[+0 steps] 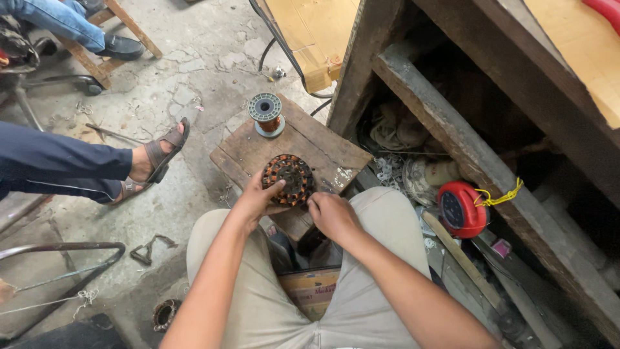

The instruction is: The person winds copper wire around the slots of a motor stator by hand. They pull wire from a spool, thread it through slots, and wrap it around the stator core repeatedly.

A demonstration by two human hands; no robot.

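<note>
Copper windings ring the stator (288, 179), a round disc with a dark core and orange-brown coils set around its rim. It lies flat on the near edge of a worn wooden stool (323, 152), between the person's knees.

The left hand (259, 197) reaches in from seven o'clock, forearm stretched straight along the thigh. Its fingers curl over the stator's left rim and the thumb lies against the near edge, so the hand grips the disc. The right hand (331, 214) comes in from five o'clock with the wrist bent inward. Its fingers are folded down, the tips pinched together at the stator's four o'clock edge; whether they hold a wire there I cannot tell.

At twelve o'clock from the stator, near the far corner of the stool, stands a spool (266, 114) with a green flange and copper wire wound on its core.

At nine o'clock, well apart, another person's sandalled foot (158, 155) rests on the cracked concrete floor. Below the stool, between the thighs, sits a brown cardboard box (311, 289) with red print on its top face. At three o'clock, under the workbench, a round red reel (461, 208) leans on a wooden beam, with a yellow cord (500, 197) knotted just beside it.
</note>
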